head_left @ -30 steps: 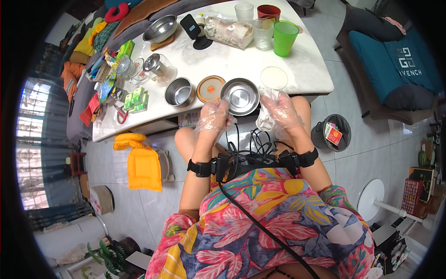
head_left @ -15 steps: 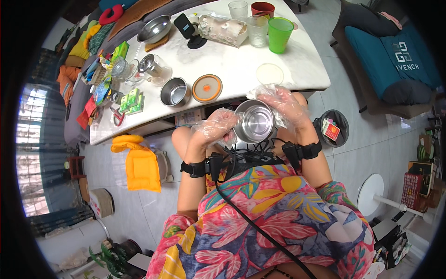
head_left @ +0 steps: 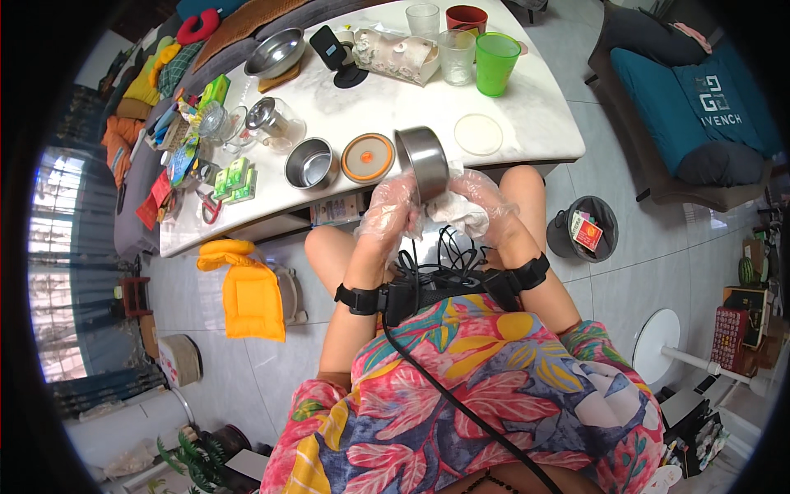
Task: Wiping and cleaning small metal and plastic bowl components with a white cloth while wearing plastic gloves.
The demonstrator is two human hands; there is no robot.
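Note:
A round stainless steel bowl (head_left: 427,161) is tipped on its side above the table's near edge, its opening turned to the left. My left hand (head_left: 390,207), in a clear plastic glove, is closed on the bowl's lower rim. My right hand (head_left: 487,202), gloved the same way, is closed on a crumpled white cloth (head_left: 462,217) beside the bowl's underside. Some of the right fingers are hidden behind the cloth. Close by on the table stand a second steel bowl (head_left: 311,164), a round lid with an orange centre (head_left: 368,157) and a pale round lid (head_left: 478,134).
The white table (head_left: 411,107) carries glass jars (head_left: 276,125), a large steel basin (head_left: 276,54), a phone on a stand (head_left: 327,49), a tissue box (head_left: 397,56) and a green cup (head_left: 497,64). A trash bin (head_left: 583,229) stands right, a yellow cushioned chair (head_left: 253,298) left.
The bowl has been tilted from facing up to lying on its side, and raised toward the table. My right hand has shifted down with the cloth, from the rim to the underside.

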